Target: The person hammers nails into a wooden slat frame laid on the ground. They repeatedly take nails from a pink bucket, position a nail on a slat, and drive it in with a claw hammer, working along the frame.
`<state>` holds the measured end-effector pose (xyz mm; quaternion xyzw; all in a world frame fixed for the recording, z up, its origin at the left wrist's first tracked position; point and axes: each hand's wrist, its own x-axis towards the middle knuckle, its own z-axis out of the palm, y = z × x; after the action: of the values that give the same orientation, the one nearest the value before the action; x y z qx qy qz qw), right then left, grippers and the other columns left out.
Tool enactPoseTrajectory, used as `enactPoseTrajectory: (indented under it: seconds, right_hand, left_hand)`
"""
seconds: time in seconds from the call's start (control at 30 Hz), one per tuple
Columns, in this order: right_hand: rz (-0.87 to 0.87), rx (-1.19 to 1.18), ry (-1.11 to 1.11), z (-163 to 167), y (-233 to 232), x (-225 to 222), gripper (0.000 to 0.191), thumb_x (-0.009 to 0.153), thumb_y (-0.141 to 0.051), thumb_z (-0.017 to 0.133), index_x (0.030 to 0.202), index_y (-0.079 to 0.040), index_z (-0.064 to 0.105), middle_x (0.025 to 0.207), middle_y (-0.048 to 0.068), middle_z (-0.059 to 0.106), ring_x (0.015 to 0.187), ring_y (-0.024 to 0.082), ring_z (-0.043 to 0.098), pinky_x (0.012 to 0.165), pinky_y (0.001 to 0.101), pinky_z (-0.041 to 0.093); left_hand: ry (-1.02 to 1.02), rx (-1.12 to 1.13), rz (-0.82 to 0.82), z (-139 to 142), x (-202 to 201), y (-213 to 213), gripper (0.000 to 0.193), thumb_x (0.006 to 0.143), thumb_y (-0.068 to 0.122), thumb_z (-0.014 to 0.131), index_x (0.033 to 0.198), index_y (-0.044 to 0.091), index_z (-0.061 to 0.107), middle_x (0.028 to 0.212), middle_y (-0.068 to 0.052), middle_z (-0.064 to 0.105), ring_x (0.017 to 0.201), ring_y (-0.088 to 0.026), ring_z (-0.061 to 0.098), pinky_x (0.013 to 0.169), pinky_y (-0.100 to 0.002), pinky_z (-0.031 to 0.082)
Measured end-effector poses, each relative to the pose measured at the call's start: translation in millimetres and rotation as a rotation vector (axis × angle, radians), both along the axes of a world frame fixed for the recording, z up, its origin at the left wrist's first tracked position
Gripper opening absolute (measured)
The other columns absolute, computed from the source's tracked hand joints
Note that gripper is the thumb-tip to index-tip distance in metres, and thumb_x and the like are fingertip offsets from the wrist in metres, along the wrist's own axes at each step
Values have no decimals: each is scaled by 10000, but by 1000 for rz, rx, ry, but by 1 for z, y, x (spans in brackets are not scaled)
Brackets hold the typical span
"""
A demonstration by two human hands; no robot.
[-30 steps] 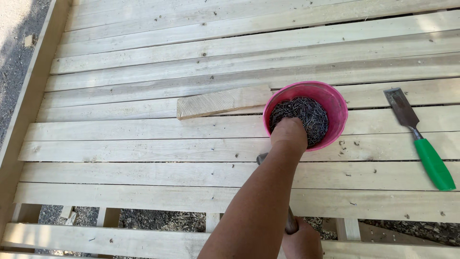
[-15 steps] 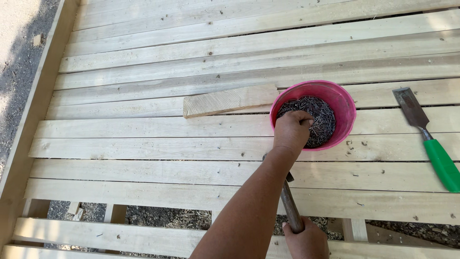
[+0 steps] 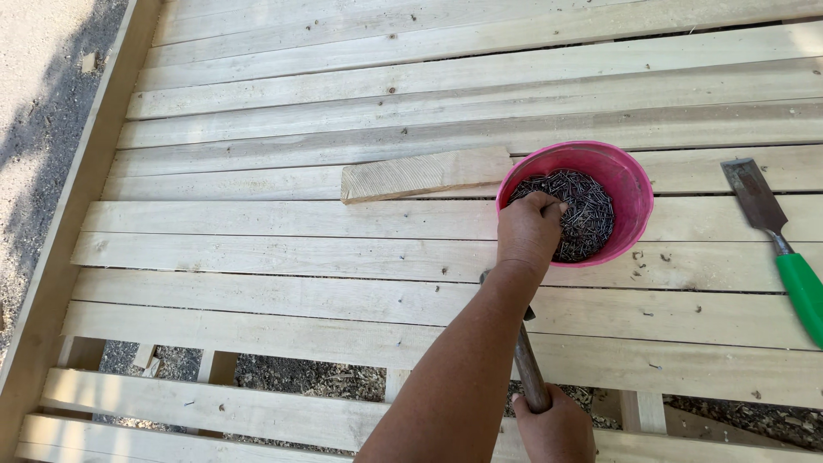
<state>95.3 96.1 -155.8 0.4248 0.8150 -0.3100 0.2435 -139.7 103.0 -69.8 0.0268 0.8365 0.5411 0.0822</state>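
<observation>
Scene: I kneel over a deck of pale wooden planks (image 3: 343, 257), sunlit, with open gaps at the near edge showing gravel and wood chips below.

Left hand: my left hand (image 3: 529, 230) dips over the near-left rim of the pink bucket (image 3: 630, 184), its fingers (image 3: 549, 206) curled narrow into the heap; whether they already pinch anything I cannot tell, since the tips are buried.

Right hand: my right hand (image 3: 555, 429), at the near edge of the planks, is wrapped around the handle of a hammer (image 3: 530, 369); its head is hidden behind my left forearm.

Nails: the dark nails (image 3: 587, 214) fill the bucket, which stands on the planks toward the far-right part of the deck.

Handling, nails: I judge them small, stiff and sharp-pointed, light singly but tangled in the pile, so a pinch from the top of the heap by the shanks looks safer than a deep grab.

Handling, bucket: with that load I judge it heavy for its thin plastic wall; the rim is the place to take it, and it should slide rather than tip.

Nearby: a short offcut board (image 3: 424, 174) lies touching the bucket's left side, and a chisel (image 3: 776, 244) with a green handle lies well apart toward the right edge, blade pointing away from me.

Loose bits: a few stray nails lie on the planks just beside the bucket's near-right side.
</observation>
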Motion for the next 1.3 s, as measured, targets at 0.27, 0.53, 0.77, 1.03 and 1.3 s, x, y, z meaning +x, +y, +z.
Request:
enactPoseTrajectory:
  seconds: [0.27,0.53,0.77,1.03,1.3]
  right_hand:
    - [35,-68,-101,18,4,-5,352,896,-465,703,1097,-179,744,854,67,800,889,227,795,937,394,596]
    - [19,-2,3,37,6,0,337,881,-461,706,1046,-173,761,854,95,794,885,292,771,880,431,598]
    - [20,60,83,34,21,4,323,877,-422,700,1033,-149,773,821,130,791,818,342,776,818,456,610]
    - [65,117,139,26,53,-20,399,850,-452,781,1039,-100,792,777,140,752,776,319,724,806,447,579]
    - [-379,-238,122,35,-14,-7,323,901,-236,816,895,61,689,605,151,595,438,230,546,436,403,455]
  left_hand:
    - [-65,-26,-26,5,1,3,120,892,98,655,977,80,738,923,-125,770,834,-260,764,812,-368,611]
    - [52,55,66,12,9,-1,65,809,38,661,858,55,701,826,-117,756,738,-203,720,744,-326,594]
    - [136,280,191,28,30,-18,66,827,5,640,837,65,664,762,-56,681,679,-152,651,680,-306,569]
    - [100,112,227,18,52,-93,177,836,-16,581,794,46,741,878,-108,619,782,-254,637,730,-355,529]
    - [68,-40,362,-32,70,-225,203,891,-17,586,940,54,770,1016,-88,662,887,-269,687,772,-371,578]
